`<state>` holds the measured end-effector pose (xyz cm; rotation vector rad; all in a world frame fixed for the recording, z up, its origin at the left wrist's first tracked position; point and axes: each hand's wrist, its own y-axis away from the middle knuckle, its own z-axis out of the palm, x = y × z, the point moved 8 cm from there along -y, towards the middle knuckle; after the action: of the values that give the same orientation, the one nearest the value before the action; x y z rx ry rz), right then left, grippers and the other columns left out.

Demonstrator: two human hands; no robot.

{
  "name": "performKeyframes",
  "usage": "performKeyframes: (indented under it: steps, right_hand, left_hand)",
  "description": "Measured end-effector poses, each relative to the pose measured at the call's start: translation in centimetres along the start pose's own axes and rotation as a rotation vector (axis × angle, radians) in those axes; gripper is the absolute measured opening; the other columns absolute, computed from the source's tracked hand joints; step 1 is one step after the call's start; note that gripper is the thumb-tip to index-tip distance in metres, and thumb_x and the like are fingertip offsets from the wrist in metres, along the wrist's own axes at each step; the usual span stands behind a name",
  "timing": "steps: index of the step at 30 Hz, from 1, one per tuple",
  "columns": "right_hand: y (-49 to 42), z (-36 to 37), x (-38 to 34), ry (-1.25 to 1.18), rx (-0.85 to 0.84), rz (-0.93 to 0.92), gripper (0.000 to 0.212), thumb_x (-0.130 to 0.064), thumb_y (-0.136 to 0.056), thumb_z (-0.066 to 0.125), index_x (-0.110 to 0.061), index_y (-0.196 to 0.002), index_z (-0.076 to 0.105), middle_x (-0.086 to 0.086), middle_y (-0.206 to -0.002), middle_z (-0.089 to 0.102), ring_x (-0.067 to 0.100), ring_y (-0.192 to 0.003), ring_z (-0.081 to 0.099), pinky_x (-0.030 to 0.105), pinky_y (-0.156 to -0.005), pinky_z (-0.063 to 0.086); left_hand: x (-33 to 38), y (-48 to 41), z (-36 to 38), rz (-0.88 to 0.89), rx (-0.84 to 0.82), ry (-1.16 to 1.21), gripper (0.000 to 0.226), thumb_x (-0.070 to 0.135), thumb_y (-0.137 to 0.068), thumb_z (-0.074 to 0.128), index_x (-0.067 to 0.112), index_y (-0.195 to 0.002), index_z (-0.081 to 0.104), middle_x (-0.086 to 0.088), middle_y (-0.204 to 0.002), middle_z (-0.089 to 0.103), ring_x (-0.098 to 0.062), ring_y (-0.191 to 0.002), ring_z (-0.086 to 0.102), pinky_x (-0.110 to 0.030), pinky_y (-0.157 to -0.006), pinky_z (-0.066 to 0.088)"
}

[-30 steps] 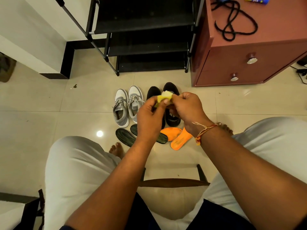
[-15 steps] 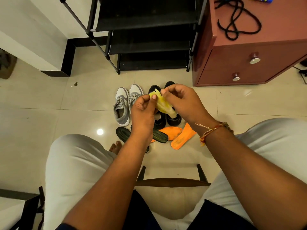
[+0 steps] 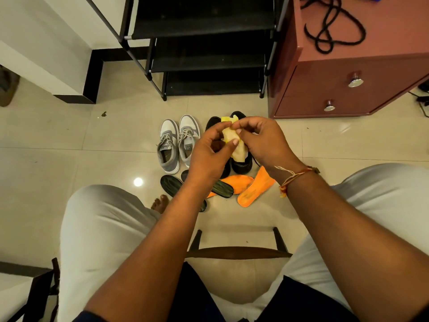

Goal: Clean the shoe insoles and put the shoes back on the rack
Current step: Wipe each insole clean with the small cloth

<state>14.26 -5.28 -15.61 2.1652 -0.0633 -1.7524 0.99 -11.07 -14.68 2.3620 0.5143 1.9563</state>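
Observation:
Both hands hold a small yellow cloth [image 3: 233,140] above the shoes. My left hand [image 3: 209,156] pinches its left side and my right hand [image 3: 260,142] pinches its upper right edge. On the floor below stand a pair of grey-white sneakers [image 3: 177,145] and a pair of black shoes [image 3: 241,165], partly hidden by my hands. Two orange insoles [image 3: 253,187] and two dark insoles [image 3: 171,184] lie in front of the shoes. The black shoe rack [image 3: 204,33] stands behind them, its shelves bare.
A reddish cabinet [image 3: 348,80] with two knobs stands right of the rack, a black cord [image 3: 334,26] on top. I sit on a wooden chair [image 3: 236,252], knees to either side, one bare foot [image 3: 160,202] beside the dark insoles. A white wall base is at left.
The cloth has been turned and unfolded between my fingers, from a small bunched wad to a longer hanging strip. Both hands stay above the black shoes.

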Motion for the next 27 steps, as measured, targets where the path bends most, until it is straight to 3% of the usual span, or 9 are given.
performKeyframes:
  steps: [2, 5, 8, 10, 13, 16, 20, 23, 27]
  right_hand:
    - [0.0, -0.1, 0.0, -0.084, -0.009, 0.057, 0.020, -0.001, -0.095, 0.059, -0.013, -0.100, 0.074, 0.003, -0.102, 0.072, 0.017, -0.098, 0.068, 0.027, -0.079, 0.057]
    - [0.3, -0.1, 0.4, -0.228, -0.015, 0.195, 0.021, -0.004, -0.099, 0.053, -0.007, -0.107, 0.072, 0.012, -0.107, 0.072, 0.024, -0.097, 0.068, 0.033, -0.078, 0.059]
    - [0.7, 0.4, 0.7, -0.330, -0.102, 0.287, 0.019, -0.019, -0.098, 0.061, -0.006, -0.108, 0.071, 0.016, -0.105, 0.072, 0.024, -0.091, 0.067, 0.036, -0.082, 0.057]
    - [0.9, 0.8, 0.2, -0.255, -0.222, 0.246, 0.030, -0.030, -0.090, 0.070, -0.007, -0.111, 0.071, 0.016, -0.106, 0.073, 0.020, -0.090, 0.067, 0.033, -0.083, 0.056]
    - [1.0, 1.1, -0.2, -0.070, -0.325, 0.170, 0.030, -0.025, -0.086, 0.075, -0.011, -0.113, 0.071, 0.006, -0.092, 0.071, 0.010, -0.079, 0.064, 0.024, -0.072, 0.054]
    - [0.7, 0.9, -0.1, -0.051, -0.303, 0.142, 0.016, -0.019, -0.092, 0.069, -0.016, -0.108, 0.070, 0.005, -0.095, 0.071, 0.014, -0.086, 0.064, 0.027, -0.080, 0.052]
    - [0.4, 0.6, 0.4, -0.130, -0.265, 0.174, 0.019, -0.018, -0.096, 0.064, -0.016, -0.113, 0.070, 0.006, -0.103, 0.074, 0.017, -0.099, 0.068, 0.029, -0.089, 0.055]
    - [0.5, 0.9, 0.5, -0.145, -0.297, 0.194, 0.021, -0.022, -0.097, 0.063, -0.019, -0.117, 0.070, 0.009, -0.109, 0.073, 0.020, -0.103, 0.067, 0.035, -0.090, 0.054]
    - [0.6, 0.8, 0.0, -0.181, -0.243, 0.176, 0.018, -0.018, -0.097, 0.062, -0.020, -0.115, 0.064, 0.008, -0.103, 0.073, 0.010, -0.085, 0.067, 0.022, -0.066, 0.051]
  left_hand:
    - [-0.6, -0.1, -0.2, -0.052, 0.000, -0.006, 0.039, 0.002, -0.093, 0.068, 0.016, -0.129, 0.064, 0.009, -0.101, 0.068, 0.005, -0.087, 0.066, -0.017, -0.075, 0.054]
    - [-1.1, -0.3, -0.6, -0.137, 0.010, 0.108, 0.036, -0.002, -0.093, 0.067, 0.013, -0.125, 0.067, 0.005, -0.100, 0.072, -0.007, -0.095, 0.070, -0.024, -0.080, 0.058]
    - [-1.0, -0.5, -0.9, -0.134, 0.028, 0.139, 0.029, 0.001, -0.092, 0.069, 0.016, -0.117, 0.070, 0.003, -0.099, 0.075, -0.009, -0.093, 0.071, -0.026, -0.079, 0.059]
    - [-1.0, -0.5, -1.1, -0.123, 0.044, 0.146, 0.026, 0.004, -0.093, 0.069, 0.013, -0.118, 0.070, -0.001, -0.101, 0.076, -0.008, -0.089, 0.071, -0.022, -0.072, 0.057]
    - [-1.2, -0.7, -1.5, -0.135, 0.077, 0.195, 0.029, 0.002, -0.094, 0.067, 0.010, -0.122, 0.068, -0.004, -0.102, 0.075, -0.007, -0.088, 0.069, -0.018, -0.069, 0.053]
    - [-1.2, -0.9, -1.3, -0.137, 0.063, 0.210, 0.031, 0.000, -0.094, 0.066, 0.010, -0.123, 0.067, -0.002, -0.102, 0.073, -0.006, -0.090, 0.068, -0.017, -0.071, 0.053]
    - [-1.5, -0.8, -1.0, -0.141, 0.061, 0.183, 0.026, 0.005, -0.095, 0.068, 0.013, -0.119, 0.068, -0.002, -0.103, 0.073, -0.012, -0.097, 0.070, -0.025, -0.084, 0.057]
    - [-2.1, -0.6, -1.1, -0.192, 0.099, 0.270, 0.022, 0.010, -0.097, 0.067, 0.003, -0.117, 0.069, -0.006, -0.102, 0.075, -0.018, -0.100, 0.072, -0.029, -0.086, 0.058]
    - [-2.3, -0.4, -1.0, -0.287, 0.127, 0.483, 0.017, 0.008, -0.098, 0.062, -0.002, -0.111, 0.068, -0.008, -0.096, 0.075, -0.020, -0.096, 0.072, -0.029, -0.085, 0.059]
